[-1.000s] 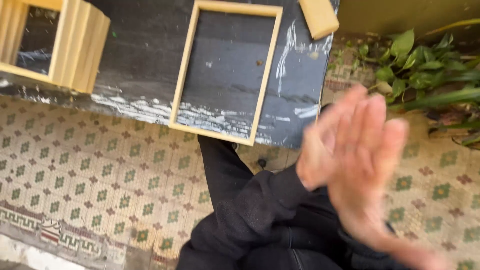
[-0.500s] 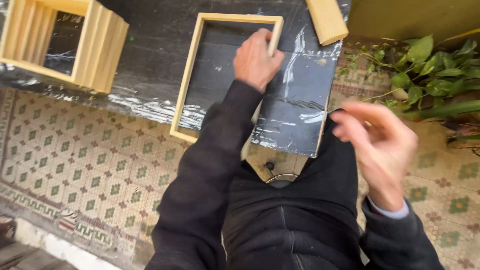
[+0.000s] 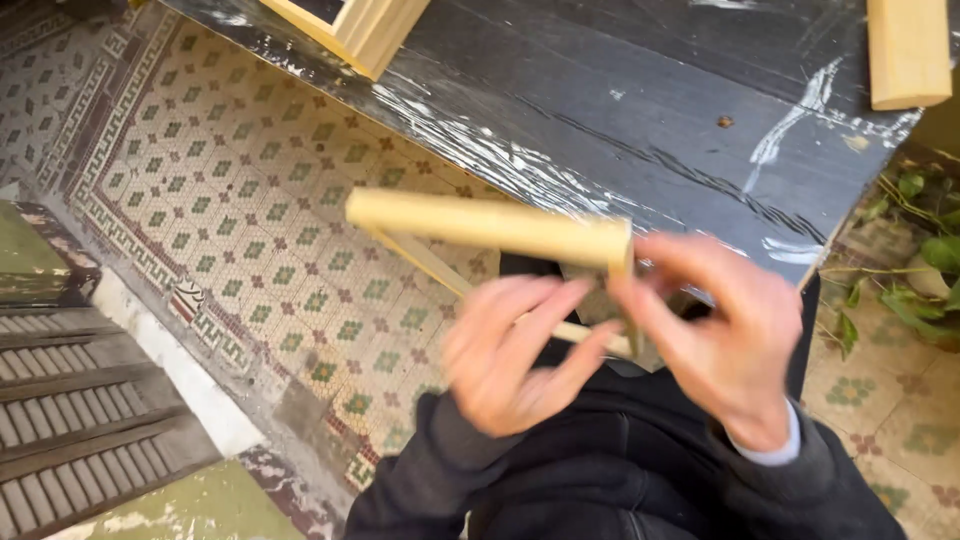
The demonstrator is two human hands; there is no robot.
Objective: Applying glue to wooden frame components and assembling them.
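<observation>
A light wooden frame is held edge-on in front of me, lifted off the black table. My right hand grips its right corner. My left hand is blurred with motion just under the frame's near rail, fingers spread and touching or close to it; I cannot tell whether it grips.
A deeper wooden box stands at the table's far left edge and a wooden block lies at its top right. Patterned tiles cover the floor, grey wooden shutters lie at the lower left, and green leaves sit at the right.
The frame lay flat on the table with my left hand on it; now it is lifted and turned edge-on, with both hands at it. The view has swung left.
</observation>
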